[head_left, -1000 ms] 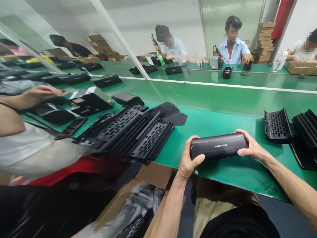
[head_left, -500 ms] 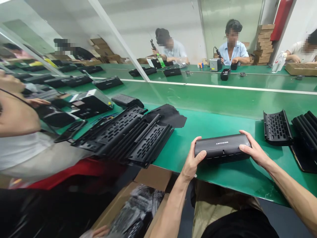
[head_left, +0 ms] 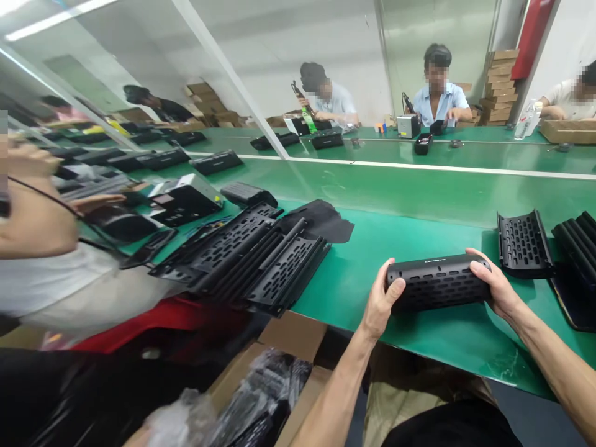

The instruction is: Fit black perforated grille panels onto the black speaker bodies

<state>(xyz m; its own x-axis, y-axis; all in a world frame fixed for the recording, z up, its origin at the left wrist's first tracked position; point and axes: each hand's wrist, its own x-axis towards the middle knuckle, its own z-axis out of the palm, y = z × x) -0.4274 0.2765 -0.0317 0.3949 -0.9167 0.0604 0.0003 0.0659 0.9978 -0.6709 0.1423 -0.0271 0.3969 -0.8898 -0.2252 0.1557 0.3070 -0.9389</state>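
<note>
- A tall stack of cardboard boxes (head_left: 501, 90) by the wall, near a red panel (head_left: 533, 40)
- A person in a light blue shirt (head_left: 437, 102), seated across the green desk (head_left: 395, 183), near a grey box-shaped device (head_left: 408, 126) with a yellow label
- A clear bottle (head_left: 522, 124) near a shallow brown carton (head_left: 568, 133) at the far right
- A green bottle (head_left: 308, 120) near another person in a pale shirt (head_left: 336, 102)
- An open cardboard box (head_left: 294, 335) below the near edge, holding plastic wrapping (head_left: 279, 372)

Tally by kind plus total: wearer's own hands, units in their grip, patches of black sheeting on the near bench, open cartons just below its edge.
Hands, left hand and right hand: 2
Slotted black unit: 1
Black sheeting: 1
Open carton: 1
Total: 5
</note>
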